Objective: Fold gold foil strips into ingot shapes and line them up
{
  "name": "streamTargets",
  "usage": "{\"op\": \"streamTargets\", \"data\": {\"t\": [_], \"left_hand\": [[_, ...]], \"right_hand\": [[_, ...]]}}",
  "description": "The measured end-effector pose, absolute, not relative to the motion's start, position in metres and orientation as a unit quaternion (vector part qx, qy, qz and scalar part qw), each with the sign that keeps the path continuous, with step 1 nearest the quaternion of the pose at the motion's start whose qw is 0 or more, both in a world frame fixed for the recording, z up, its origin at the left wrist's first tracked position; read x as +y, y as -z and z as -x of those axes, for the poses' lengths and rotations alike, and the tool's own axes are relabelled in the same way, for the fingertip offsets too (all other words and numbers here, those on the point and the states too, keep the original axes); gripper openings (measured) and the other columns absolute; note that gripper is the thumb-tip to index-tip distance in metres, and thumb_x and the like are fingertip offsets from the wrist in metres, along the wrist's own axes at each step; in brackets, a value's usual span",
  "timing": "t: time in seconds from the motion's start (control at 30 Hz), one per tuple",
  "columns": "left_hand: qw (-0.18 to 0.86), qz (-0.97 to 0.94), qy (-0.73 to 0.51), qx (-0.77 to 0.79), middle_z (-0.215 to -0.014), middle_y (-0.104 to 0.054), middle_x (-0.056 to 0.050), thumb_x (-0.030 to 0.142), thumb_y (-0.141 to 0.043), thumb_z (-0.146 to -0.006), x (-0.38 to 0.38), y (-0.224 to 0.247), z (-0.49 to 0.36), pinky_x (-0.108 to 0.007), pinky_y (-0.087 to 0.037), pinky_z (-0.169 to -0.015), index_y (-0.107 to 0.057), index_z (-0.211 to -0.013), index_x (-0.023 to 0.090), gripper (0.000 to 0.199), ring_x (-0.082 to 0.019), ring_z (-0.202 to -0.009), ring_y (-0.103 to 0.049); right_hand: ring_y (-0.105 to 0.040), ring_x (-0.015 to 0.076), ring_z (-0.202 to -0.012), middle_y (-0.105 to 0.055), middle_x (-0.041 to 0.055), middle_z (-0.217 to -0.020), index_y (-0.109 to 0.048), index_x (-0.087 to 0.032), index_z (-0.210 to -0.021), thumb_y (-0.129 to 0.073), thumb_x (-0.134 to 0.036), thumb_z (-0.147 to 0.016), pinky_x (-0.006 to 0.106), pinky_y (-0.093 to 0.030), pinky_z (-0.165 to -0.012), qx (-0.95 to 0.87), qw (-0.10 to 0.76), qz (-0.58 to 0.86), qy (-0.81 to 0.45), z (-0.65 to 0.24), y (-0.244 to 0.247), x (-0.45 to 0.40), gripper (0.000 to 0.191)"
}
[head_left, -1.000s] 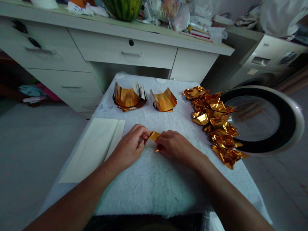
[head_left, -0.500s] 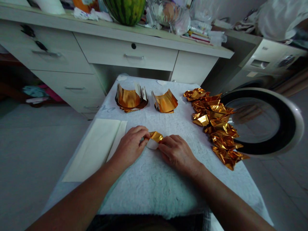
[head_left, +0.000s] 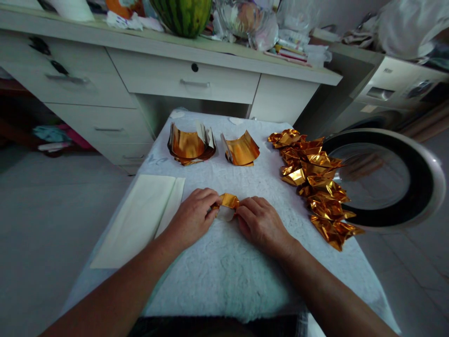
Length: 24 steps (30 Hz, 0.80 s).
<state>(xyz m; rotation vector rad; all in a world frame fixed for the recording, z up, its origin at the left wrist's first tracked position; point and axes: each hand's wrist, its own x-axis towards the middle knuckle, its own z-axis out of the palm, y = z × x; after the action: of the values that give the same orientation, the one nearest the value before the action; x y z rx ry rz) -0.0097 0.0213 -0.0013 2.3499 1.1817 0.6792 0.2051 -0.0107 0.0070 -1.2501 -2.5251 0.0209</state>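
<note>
A small piece of gold foil paper (head_left: 229,201) with a whitish part below it lies low over the cloth, between my hands. My left hand (head_left: 198,214) pinches its left end, and my right hand (head_left: 260,221) has its right end between thumb and fingers. Beyond them stand a thick stack of curved gold sheets (head_left: 189,144) and, to its right, a thinner curved stack (head_left: 242,149). A row of folded gold foil pieces (head_left: 315,180) runs down the right side. Left of my left hand lies pale folded paper (head_left: 136,210).
The cloth-covered table (head_left: 217,276) reaches a white drawer cabinet (head_left: 189,82). On its counter are a watermelon (head_left: 182,16) and plastic bags. A washing machine's open round door (head_left: 426,178) stands close to the table's right edge.
The foil between my hands looks flatter and straighter across its top. Both hands have shifted very slightly, the left one a little down and the right one a little to the right.
</note>
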Motion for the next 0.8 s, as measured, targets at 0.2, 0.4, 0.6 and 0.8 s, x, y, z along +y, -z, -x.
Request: {"op": "streamTargets", "data": {"t": [0.2,0.4,0.6,0.8], "left_hand": [[0.209,-0.846,-0.249,0.422,-0.103,-0.064,-0.004,0.008,-0.055,-0.088,0.020,0.001,0.011,-0.039,-0.048,-0.090,-0.064,-0.099,0.019,0.018,-0.021,-0.099,-0.057],[0.216,-0.848,-0.238,0.422,-0.105,-0.064,-0.005,0.012,-0.059,-0.087,0.019,-0.002,0.011,-0.040,-0.047,-0.092,-0.065,-0.099,0.018,0.015,-0.022,-0.102,-0.057],[0.211,-0.863,-0.213,0.407,-0.109,-0.065,-0.006,0.025,-0.069,-0.084,0.015,-0.009,0.013,-0.043,-0.048,-0.094,-0.067,-0.106,0.019,0.023,-0.025,-0.105,-0.056],[0.159,-0.879,-0.215,0.395,-0.106,-0.067,-0.006,0.011,-0.062,-0.087,0.014,-0.001,0.013,-0.039,-0.050,-0.091,-0.069,-0.103,0.018,0.019,-0.022,-0.100,-0.059]], "right_hand": [[-0.054,0.0214,-0.086,-0.064,0.0080,-0.091,-0.067,-0.018,-0.085,-0.055,-0.018,-0.091,0.035,-0.042,-0.076,-0.894,0.171,0.415,0.013,-0.207,-0.006,-0.010,0.014],[-0.052,0.0192,-0.079,-0.064,0.0071,-0.087,-0.066,-0.017,-0.084,-0.051,-0.017,-0.094,0.032,-0.043,-0.071,-0.902,0.192,0.386,0.017,-0.210,-0.005,-0.010,0.018],[-0.055,0.0184,-0.079,-0.065,0.0073,-0.088,-0.064,-0.017,-0.086,-0.049,-0.011,-0.091,0.030,-0.044,-0.072,-0.880,0.208,0.426,-0.029,-0.211,-0.004,-0.007,0.017],[-0.053,0.0195,-0.081,-0.061,0.0071,-0.087,-0.062,-0.016,-0.088,-0.050,-0.003,-0.083,0.032,-0.045,-0.074,-0.853,0.218,0.467,-0.084,-0.208,-0.003,-0.005,0.018]]}}
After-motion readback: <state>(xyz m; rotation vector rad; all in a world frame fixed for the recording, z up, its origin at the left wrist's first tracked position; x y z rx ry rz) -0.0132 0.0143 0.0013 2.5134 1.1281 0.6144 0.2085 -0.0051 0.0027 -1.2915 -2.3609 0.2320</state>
